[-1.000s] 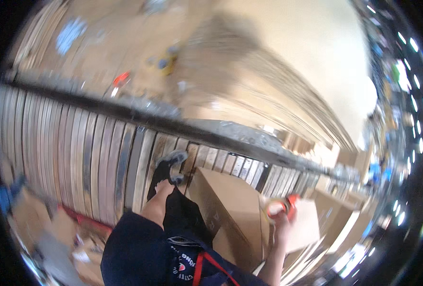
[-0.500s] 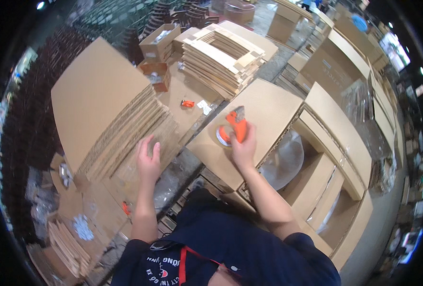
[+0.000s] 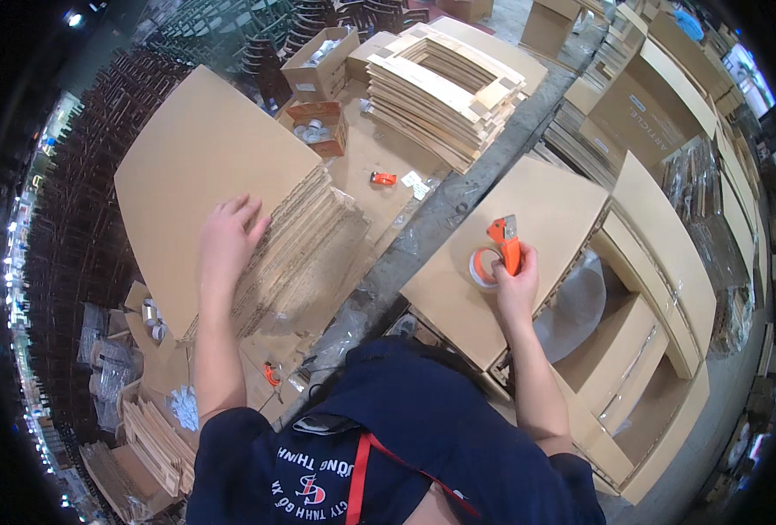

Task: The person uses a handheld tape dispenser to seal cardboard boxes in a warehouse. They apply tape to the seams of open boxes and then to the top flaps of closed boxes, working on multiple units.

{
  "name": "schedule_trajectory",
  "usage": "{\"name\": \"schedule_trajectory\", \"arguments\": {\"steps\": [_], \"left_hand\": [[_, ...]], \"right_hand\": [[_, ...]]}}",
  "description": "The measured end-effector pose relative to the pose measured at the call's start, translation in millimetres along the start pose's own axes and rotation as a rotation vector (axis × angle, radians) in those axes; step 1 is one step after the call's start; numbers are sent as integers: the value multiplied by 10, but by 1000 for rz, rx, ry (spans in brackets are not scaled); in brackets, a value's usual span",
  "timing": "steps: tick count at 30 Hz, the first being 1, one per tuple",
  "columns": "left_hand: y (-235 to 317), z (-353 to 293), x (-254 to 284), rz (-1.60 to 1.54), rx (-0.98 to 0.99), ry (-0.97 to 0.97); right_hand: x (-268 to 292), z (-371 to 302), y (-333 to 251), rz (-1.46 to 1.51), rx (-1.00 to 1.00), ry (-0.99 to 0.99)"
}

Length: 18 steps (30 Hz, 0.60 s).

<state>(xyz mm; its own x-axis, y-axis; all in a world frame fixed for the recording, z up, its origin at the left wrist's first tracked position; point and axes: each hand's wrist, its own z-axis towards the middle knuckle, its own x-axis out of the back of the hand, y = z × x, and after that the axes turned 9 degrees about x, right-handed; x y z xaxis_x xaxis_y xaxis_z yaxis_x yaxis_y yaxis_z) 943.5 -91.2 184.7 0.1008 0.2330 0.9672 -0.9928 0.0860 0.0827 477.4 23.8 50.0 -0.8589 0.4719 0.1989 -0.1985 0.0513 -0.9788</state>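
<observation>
An orange tape dispenser (image 3: 509, 247) with a tape roll on it is in my right hand (image 3: 518, 286), whose fingers are closed round its handle. It is above a flap (image 3: 541, 206) of a large open carton (image 3: 698, 306) at my right. Inside the carton, cardboard dividers (image 3: 611, 350) stand beside a translucent plastic sheet (image 3: 578, 306). My left hand (image 3: 233, 229) is over the near right part of a stack of cardboard sheets (image 3: 204, 149), its fingers apart and holding nothing. Whether its fingertips touch the top sheet, I cannot tell.
Behind the stack, a small box (image 3: 340, 140) contains tape rolls. A second orange dispenser (image 3: 382, 178) lies near white labels (image 3: 415, 185), with stacked wooden frames (image 3: 440, 87) beyond. A floor gap (image 3: 379, 284) separates stack and carton. More cartons (image 3: 642, 114) stand far right.
My left hand has moved up and left, from beside the stack's near edge to over its top sheet. My right hand still holds the tape dispenser above the carton flap. The view has shifted.
</observation>
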Motion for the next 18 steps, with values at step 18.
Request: {"name": "schedule_trajectory", "arguments": {"steps": [18], "left_hand": [[152, 157, 131, -12, -53, 61]], "right_hand": [[41, -132, -2, 626, -55, -61]]}}
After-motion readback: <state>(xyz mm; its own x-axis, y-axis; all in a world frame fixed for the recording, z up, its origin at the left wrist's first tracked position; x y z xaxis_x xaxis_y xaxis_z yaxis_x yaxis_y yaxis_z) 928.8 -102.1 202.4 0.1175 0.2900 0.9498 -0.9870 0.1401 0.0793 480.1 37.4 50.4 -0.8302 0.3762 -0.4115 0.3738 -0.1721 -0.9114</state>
